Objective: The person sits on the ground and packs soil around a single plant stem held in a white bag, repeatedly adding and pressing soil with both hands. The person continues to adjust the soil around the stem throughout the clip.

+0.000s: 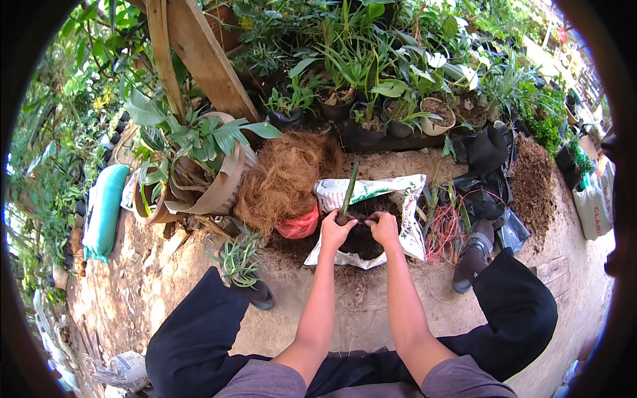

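Note:
A plant with one upright, spear-like green leaf (pixel 351 188) stands between the thumb and fingers of my left hand (pixel 336 231), which grips it at its base. My right hand (pixel 383 229) is just to the right, thumb and fingertips close together near the plant's roots. Whether those fingers pinch anything is too small to tell. Both hands are over an opened white plastic sack (pixel 417 219) with its rim folded out. Dark potting soil (pixel 359 244) lies inside the sack, partly hidden by my hands.
Brown coconut fibre (pixel 281 179) and a red plastic bag (pixel 299 224) lie left of the sack. To the right are pink plastic strings (pixel 450 229), black plastic bags (pixel 480 184) and a soil heap (pixel 532 194). Potted plants (pixel 368 119) line the back. A small spiky plant (pixel 241 263) stands near my left foot.

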Action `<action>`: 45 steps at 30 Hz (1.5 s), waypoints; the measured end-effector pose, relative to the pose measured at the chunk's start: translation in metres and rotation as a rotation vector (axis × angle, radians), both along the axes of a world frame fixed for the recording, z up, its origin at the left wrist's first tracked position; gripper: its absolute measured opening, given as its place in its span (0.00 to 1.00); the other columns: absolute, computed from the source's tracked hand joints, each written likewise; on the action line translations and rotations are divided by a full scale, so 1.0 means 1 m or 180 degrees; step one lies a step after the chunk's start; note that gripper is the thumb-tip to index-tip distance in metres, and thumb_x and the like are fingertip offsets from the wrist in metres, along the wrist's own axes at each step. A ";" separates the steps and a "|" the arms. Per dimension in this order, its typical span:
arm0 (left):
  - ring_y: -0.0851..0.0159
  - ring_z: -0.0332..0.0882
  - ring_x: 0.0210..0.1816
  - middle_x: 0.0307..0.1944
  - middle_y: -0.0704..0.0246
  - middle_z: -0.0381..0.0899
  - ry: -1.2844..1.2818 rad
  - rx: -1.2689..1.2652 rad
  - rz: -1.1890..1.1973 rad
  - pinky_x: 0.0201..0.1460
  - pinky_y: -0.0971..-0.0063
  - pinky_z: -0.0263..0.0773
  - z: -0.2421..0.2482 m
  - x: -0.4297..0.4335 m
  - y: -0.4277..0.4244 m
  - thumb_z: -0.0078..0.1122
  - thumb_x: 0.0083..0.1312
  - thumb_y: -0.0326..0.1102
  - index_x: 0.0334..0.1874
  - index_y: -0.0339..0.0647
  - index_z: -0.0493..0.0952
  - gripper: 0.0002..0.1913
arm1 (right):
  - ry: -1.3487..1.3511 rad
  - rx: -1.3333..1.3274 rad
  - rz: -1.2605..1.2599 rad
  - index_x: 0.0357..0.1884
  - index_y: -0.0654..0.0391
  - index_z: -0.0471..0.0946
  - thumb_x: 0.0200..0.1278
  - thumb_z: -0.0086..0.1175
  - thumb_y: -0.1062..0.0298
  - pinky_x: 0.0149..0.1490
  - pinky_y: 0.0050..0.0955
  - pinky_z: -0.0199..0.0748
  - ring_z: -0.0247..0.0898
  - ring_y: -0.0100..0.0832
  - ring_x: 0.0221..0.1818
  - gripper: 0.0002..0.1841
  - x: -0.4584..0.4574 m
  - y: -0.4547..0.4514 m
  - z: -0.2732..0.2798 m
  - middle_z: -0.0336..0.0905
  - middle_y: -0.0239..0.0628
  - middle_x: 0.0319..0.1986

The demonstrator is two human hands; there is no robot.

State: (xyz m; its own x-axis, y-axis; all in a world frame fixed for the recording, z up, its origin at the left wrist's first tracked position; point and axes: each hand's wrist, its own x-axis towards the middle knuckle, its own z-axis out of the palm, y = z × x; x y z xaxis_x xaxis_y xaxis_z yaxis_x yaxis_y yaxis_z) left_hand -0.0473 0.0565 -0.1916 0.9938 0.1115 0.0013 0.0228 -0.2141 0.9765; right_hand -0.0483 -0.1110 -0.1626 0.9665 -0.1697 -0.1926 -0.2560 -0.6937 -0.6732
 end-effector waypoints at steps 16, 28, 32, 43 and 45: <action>0.61 0.83 0.38 0.35 0.61 0.85 0.0345 0.0343 -0.0485 0.45 0.68 0.75 0.016 -0.009 -0.008 0.79 0.45 0.37 0.40 0.35 0.79 0.23 | 0.0093 0.1934 -0.0086 0.44 0.66 0.78 0.67 0.58 0.65 0.40 0.27 0.72 0.75 0.25 0.31 0.13 0.004 -0.030 0.009 0.81 0.35 0.32; 0.58 0.79 0.36 0.31 0.59 0.80 -0.0264 0.0557 -0.0238 0.43 0.66 0.73 -0.024 -0.002 0.003 0.69 0.51 0.34 0.37 0.32 0.77 0.16 | -0.0255 0.2907 -0.0954 0.42 0.62 0.78 0.66 0.61 0.67 0.36 0.26 0.73 0.75 0.26 0.29 0.09 0.015 -0.039 0.001 0.80 0.33 0.31; 0.73 0.75 0.25 0.29 0.70 0.80 -0.0111 0.0079 -0.0246 0.30 0.77 0.72 -0.030 0.004 0.005 0.68 0.56 0.30 0.43 0.34 0.78 0.14 | 0.0017 0.2453 -0.0895 0.41 0.62 0.79 0.65 0.63 0.64 0.34 0.26 0.74 0.76 0.25 0.30 0.11 0.008 -0.034 0.001 0.81 0.33 0.31; 0.75 0.76 0.32 0.35 0.70 0.82 0.0238 -0.0375 -0.0849 0.36 0.77 0.73 0.028 0.008 0.003 0.72 0.56 0.33 0.49 0.32 0.79 0.20 | -0.0003 0.2305 0.0133 0.45 0.64 0.80 0.59 0.68 0.61 0.37 0.26 0.77 0.77 0.26 0.37 0.18 0.003 -0.019 0.030 0.82 0.32 0.37; 0.74 0.77 0.35 0.37 0.69 0.83 0.0321 -0.0398 -0.0855 0.40 0.76 0.73 0.030 0.009 0.002 0.72 0.55 0.34 0.50 0.31 0.79 0.21 | 0.0102 0.2108 0.0168 0.43 0.63 0.81 0.59 0.68 0.62 0.37 0.26 0.77 0.76 0.26 0.37 0.16 0.003 -0.019 0.031 0.82 0.32 0.36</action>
